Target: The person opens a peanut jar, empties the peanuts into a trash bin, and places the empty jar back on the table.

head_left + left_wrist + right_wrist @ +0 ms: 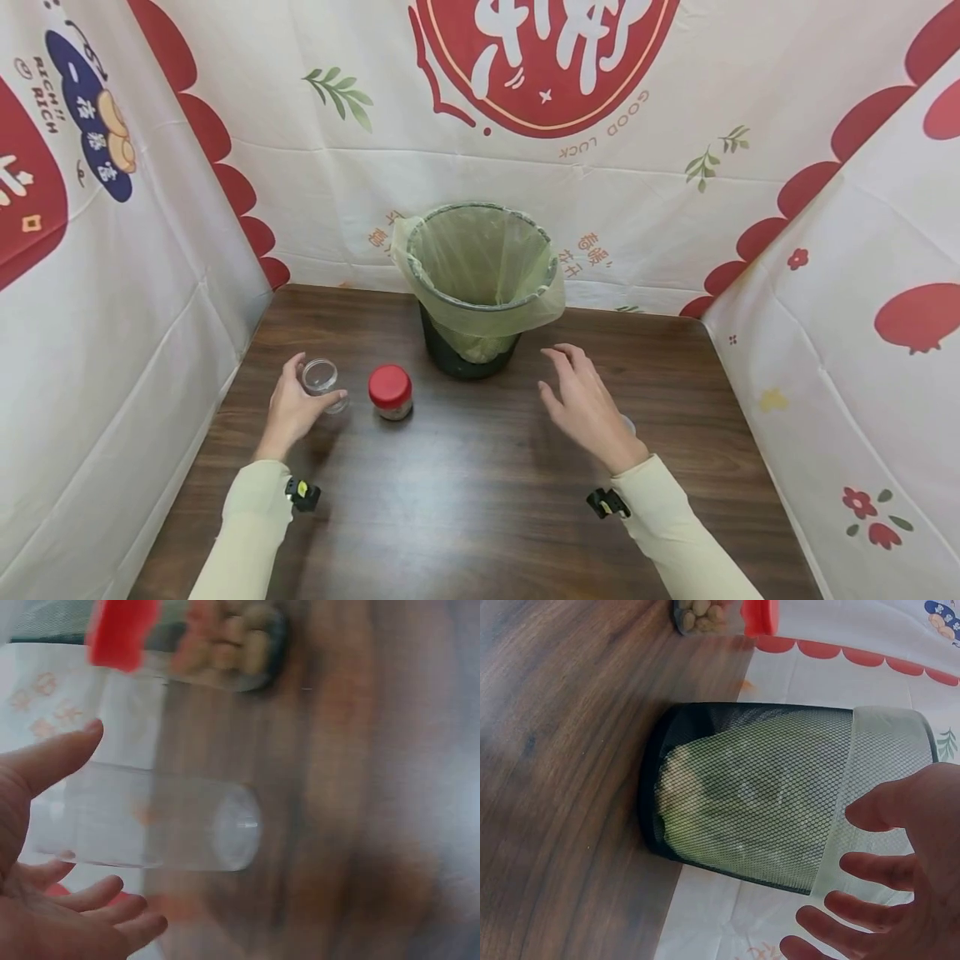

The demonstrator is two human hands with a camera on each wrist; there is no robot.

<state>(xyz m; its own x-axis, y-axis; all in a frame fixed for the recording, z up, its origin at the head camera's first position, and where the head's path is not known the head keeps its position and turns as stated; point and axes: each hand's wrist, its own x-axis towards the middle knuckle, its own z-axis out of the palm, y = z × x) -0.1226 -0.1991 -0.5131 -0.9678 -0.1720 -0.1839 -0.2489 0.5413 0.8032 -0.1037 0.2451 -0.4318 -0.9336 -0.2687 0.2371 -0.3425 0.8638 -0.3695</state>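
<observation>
A tall clear plastic jar stands upright at the left of the table, with no lid on its round mouth. My left hand is spread around it, thumb on the near side and fingers on the far side. In the left wrist view the thumb and loose fingers stand on either side of the clear jar. To its right is a red-lidded jar with tan, nut-like pieces inside. My right hand hovers empty over the table, fingers loosely bent, right of the lined mesh bin.
The black mesh bin stands at the back middle, a pale green bag folded over its rim. A small pale round object shows partly behind my right wrist. Printed cloth hangs around the back and sides of the brown wooden table.
</observation>
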